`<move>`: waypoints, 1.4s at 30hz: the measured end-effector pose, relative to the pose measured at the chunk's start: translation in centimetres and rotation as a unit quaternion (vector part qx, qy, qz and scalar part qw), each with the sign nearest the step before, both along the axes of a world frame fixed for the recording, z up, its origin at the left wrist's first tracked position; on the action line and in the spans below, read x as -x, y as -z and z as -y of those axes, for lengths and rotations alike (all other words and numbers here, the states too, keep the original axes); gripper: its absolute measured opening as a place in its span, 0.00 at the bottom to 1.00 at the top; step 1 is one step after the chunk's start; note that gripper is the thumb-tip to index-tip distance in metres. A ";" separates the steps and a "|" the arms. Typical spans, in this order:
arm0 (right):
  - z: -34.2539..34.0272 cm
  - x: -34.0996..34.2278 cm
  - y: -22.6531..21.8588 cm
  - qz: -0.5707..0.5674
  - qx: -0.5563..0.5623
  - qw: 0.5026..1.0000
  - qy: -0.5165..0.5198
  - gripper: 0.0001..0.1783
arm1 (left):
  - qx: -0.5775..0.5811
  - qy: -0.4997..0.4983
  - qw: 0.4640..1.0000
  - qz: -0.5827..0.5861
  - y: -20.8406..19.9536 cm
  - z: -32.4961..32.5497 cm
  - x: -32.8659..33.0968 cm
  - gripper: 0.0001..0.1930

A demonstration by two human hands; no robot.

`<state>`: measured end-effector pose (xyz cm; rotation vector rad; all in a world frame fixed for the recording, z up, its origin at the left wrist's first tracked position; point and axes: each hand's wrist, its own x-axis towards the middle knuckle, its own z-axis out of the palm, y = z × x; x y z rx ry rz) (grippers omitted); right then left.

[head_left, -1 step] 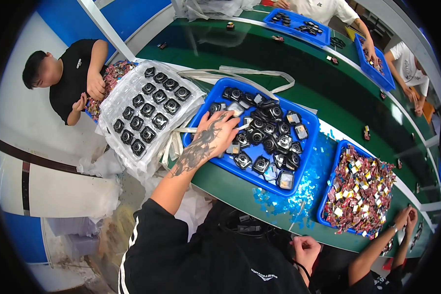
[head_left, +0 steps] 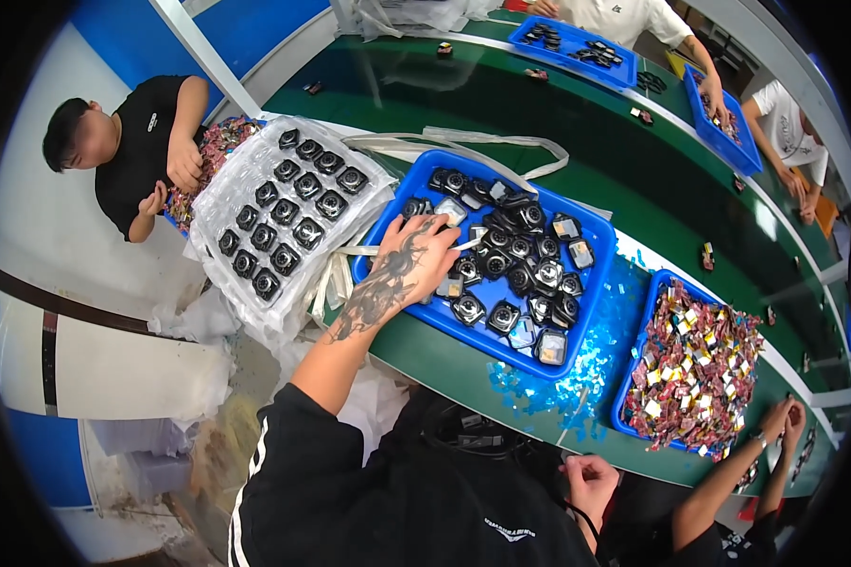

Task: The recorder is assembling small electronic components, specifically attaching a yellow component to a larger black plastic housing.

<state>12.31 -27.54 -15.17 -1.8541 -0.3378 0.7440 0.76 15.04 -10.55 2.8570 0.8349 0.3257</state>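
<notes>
My left hand, its forearm tattooed, reaches over the left side of a blue tray. Its fingers are apart and bent down among black watch-like cases, close to a clear-faced case. The fingertips are partly hidden, and no held thing shows. A pale strip crosses the tray's left rim and passes by this hand. My right hand is closed beside the table's near edge, fingers curled; whatever is inside, if anything, is hidden.
Left of the tray, rows of similar cases sit on a white plastic-wrapped stack. Blue flakes litter the green table. A second blue tray heaped with small reddish parts stands to the right. Co-workers sit left, right and across the green belt.
</notes>
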 end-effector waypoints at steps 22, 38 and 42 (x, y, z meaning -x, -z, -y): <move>0.4 0.5 0.1 0.024 0.029 0.999 0.006 0.06 | -0.003 0.123 0.986 0.111 0.9 8.5 -2.4 0.21; -4.0 -2.1 -6.7 -0.126 -0.279 0.952 -0.009 0.16 | 0.192 0.369 0.854 0.313 -1.6 19.5 -7.3 0.14; -5.1 -2.7 -7.1 -0.135 -0.278 0.951 0.025 0.12 | 0.237 0.363 0.843 0.320 -0.5 20.7 -7.4 0.16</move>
